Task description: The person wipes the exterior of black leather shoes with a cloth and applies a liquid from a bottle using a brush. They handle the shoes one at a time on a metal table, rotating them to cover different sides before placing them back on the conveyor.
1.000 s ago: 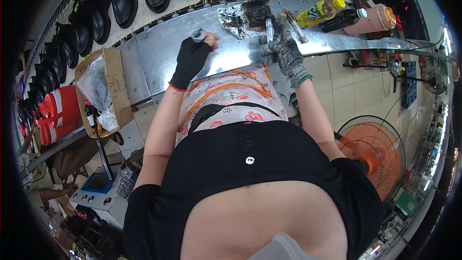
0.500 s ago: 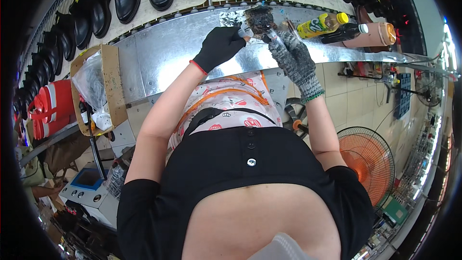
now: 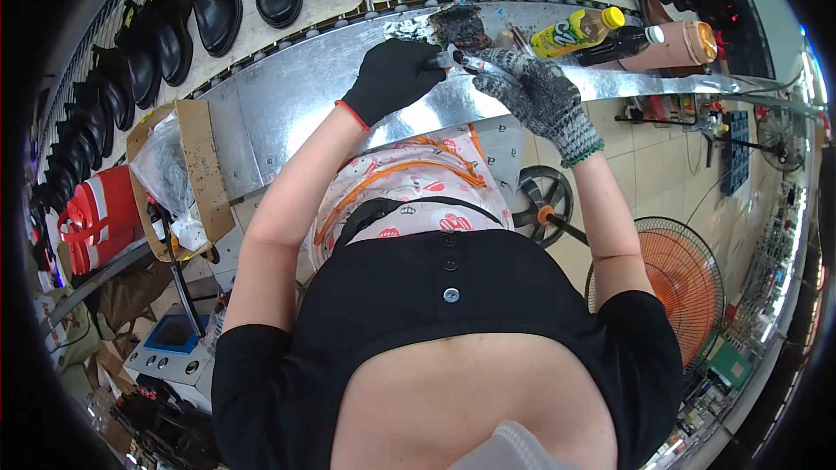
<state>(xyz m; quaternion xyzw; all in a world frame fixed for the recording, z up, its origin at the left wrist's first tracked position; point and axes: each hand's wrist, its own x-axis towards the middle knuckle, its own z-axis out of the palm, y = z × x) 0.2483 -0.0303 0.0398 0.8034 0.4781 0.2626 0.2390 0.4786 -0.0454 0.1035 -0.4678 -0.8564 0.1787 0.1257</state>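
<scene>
My left hand (image 3: 392, 78), in a black glove with a red cuff, closes its fingertips on a small grey-white piece (image 3: 441, 59) above the metal bench. Its exact kind does not show. In a grey knitted glove with a green cuff, my right hand (image 3: 535, 96) pinches a slim, light-coloured tool (image 3: 477, 63) pointing left. Its tip meets, or nearly meets, the grey-white piece; contact cannot be made out. Just beyond both hands lies a black, crusted patch (image 3: 461, 24) on the metal bench (image 3: 287, 96).
Right of the patch lie a yellow-capped bottle (image 3: 570, 33), a dark bottle (image 3: 614, 45) and a pink tumbler (image 3: 670, 45). Black boots (image 3: 213, 4) line the rack behind. At left sit a cardboard box (image 3: 205, 157) and a red cooler (image 3: 103, 218). An orange fan (image 3: 675, 283) stands at right.
My right hand has drawn the slim tool away from the black patch, over to the grey-white piece in my left hand. The whole view has shifted slightly.
</scene>
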